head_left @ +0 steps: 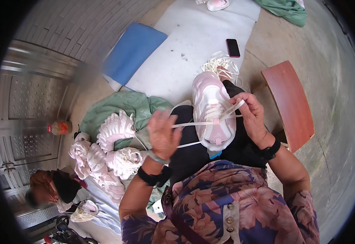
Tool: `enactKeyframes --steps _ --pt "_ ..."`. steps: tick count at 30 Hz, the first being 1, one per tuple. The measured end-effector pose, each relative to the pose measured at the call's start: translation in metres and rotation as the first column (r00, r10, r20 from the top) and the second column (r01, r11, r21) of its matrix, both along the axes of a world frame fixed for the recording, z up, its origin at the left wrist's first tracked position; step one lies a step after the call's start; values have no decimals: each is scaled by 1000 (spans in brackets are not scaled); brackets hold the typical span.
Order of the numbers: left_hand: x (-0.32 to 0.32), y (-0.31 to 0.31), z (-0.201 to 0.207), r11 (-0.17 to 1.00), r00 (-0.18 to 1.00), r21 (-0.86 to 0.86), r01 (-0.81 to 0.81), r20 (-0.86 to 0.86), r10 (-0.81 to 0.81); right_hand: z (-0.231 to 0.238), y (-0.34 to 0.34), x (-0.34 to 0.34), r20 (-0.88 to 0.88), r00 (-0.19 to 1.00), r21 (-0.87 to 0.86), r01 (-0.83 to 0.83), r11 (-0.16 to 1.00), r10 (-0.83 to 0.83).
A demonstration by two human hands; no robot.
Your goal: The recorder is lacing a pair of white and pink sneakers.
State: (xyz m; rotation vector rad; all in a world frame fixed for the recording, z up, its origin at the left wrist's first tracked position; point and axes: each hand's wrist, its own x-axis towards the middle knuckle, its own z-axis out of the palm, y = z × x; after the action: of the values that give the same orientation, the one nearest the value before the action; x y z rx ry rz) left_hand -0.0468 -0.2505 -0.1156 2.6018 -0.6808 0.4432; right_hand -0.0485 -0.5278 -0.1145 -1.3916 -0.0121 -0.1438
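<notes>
A pink and white sneaker [213,116] rests on my lap, its toe pointing away from me. Pale shoelaces [202,123] cross its tongue. To the right of the shoe, my right hand [250,117] pinches a looped lace end between thumb and fingers. My left hand [161,134], smeared by motion, is off the shoe's left side. One lace stretches straight from the shoe to that hand, which seems to grip it; the exact finger grip is blurred. A second strand runs lower toward the same wrist.
Several pink and white sneakers [116,130] lie on green cloth [141,101] at left. Beyond my knees are loose white laces [218,63], a phone [233,48], a white mat [185,36] and a blue pad [135,51]. A red-brown wooden bench [289,105] stands right; another person [55,185] sits lower left.
</notes>
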Motion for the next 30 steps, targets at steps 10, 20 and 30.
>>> enactKeyframes --steps 10,20,30 --pt "11 -47 -3 959 965 113 260 -22 -260 19 9 14 -87 983 244 -136 960 161" --pt "12 -30 -5 950 968 218 222 68 -241 20 -3 41 -164 942 -525 -333 783 291" --pt "8 32 20 928 977 370 39 180 -113 35 10 26 -191 934 -807 -325 493 302"
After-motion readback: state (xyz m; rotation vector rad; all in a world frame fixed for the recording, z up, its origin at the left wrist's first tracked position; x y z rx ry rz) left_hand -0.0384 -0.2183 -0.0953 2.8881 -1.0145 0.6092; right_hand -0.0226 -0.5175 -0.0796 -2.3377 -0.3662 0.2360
